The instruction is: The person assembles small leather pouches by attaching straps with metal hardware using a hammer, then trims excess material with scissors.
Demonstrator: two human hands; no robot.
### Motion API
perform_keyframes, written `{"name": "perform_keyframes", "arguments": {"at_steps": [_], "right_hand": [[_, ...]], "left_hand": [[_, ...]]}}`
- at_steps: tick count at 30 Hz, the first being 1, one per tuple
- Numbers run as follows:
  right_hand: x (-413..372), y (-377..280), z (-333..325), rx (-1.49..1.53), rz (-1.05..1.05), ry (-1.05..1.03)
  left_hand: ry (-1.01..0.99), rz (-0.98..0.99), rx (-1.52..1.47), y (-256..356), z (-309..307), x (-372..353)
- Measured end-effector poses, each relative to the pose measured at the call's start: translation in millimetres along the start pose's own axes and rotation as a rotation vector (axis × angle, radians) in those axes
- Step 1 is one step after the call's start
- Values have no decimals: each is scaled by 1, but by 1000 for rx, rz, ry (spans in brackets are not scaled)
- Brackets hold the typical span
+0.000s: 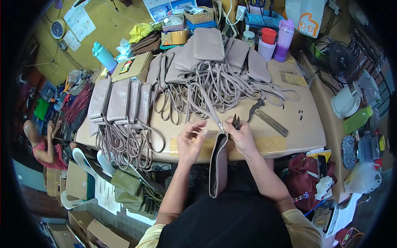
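Note:
A taupe zip pouch [221,167] hangs on edge in front of my body, its zipped opening facing left. Its wrist strap [206,108] runs up from the metal clip [222,125] onto the table. My right hand [242,136] is closed around small dark thread snips [236,121], blades pointing up, with the thumb beside the pouch's upper corner. Just left of the pouch, my left hand [192,142] has its fingers apart and holds nothing.
Piled woven pouches [209,44] with looped straps cover the table's back, and more stacks [120,99] lie left. A wood-handled tool [271,122] rests right. Olive pouches [128,188] sit on a white chair. Another person [45,149] sits at far left.

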State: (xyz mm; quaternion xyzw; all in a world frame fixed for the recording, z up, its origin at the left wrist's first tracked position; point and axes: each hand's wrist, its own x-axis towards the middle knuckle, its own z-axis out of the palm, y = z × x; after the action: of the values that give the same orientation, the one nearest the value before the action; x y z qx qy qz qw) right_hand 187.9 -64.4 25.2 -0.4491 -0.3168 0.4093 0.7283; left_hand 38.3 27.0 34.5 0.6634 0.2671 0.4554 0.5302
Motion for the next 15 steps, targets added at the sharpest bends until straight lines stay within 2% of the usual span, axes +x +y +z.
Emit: {"name": "perform_keyframes", "arguments": {"at_steps": [2,4,6,8,11,14,15], "right_hand": [[-2,0,5,14,-1,36],[-3,4,8,-43,-44,39],[-4,3,5,-102,-88,50],[-4,-4,1,-215,28,50],[4,-11,2,-204,-31,52],[9,-17,-3,-270,-7,24],[11,-16,-7,-253,8,6]], "left_hand": [[-53,-67,-135,8,13,-4],[-41,-69,-133,3,21,-3],[-47,-204,-169,4,24,-3],[-48,-149,-122,1,26,-4],[-96,-55,13,3,30,-7],[-83,27,-28,3,37,-12],[-81,-15,-146,-1,38,-13]]}}
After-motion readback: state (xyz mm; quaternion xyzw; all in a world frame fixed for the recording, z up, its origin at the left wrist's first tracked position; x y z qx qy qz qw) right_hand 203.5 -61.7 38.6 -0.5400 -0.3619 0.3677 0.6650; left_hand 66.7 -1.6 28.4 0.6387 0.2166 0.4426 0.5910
